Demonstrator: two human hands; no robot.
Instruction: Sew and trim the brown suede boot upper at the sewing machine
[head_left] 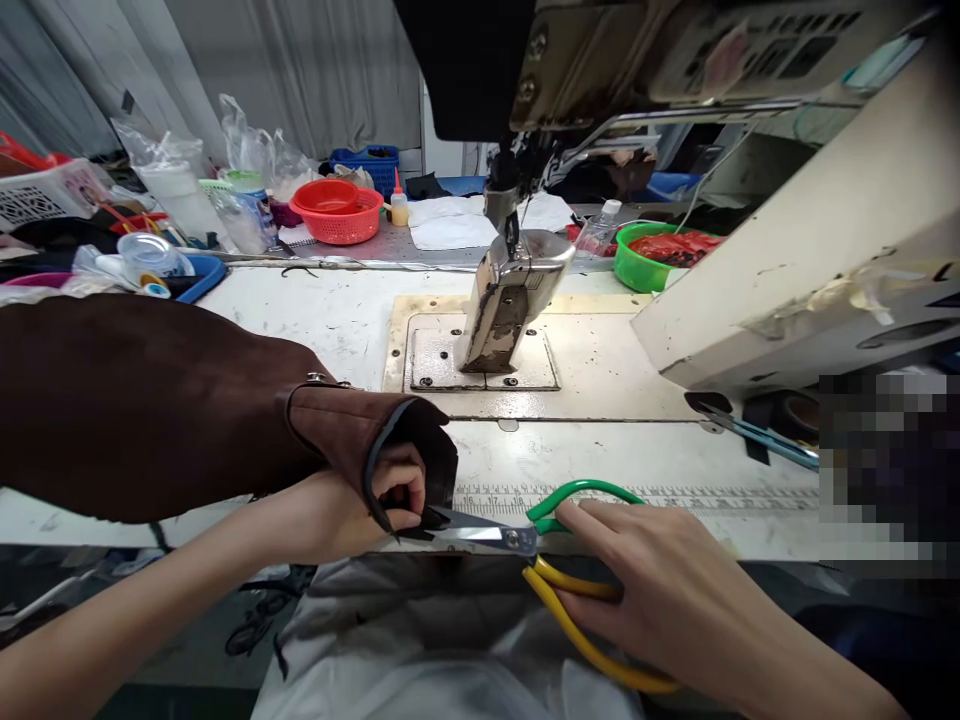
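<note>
Left hand (352,512) pinches the edge of the dark brown suede-like piece (172,400) at its open, rolled end; fingers curled, thumb and fingertips close together. Right hand (649,575) is wrapped around the scissors (487,535), one handle green, one yellow, handles spread apart. Blade tips at the brown edge, just beside the left fingertips; can't tell if they are biting into it. Brown piece runs from there out past the left side of the table, small metal fitting on its upper seam.

Ruler strip (720,498) along the front of the white table (322,315), partly behind the scissors: 16, 17, 18 readable, higher numbers blurry. Behind it, sewing machine post (502,320) on a screwed plate, machine head (600,60) overhead. Slim blue-handled tool (772,442) to the right, by a black roll (796,412).

Far side: red basket (349,228), small squeeze bottle (399,208), white sheets (454,228), clear bottle (598,232), green bowl (636,265) with red stuff in it. Blue tray (208,278) at left. Jar (259,210) near it has print, too small to read.
</note>
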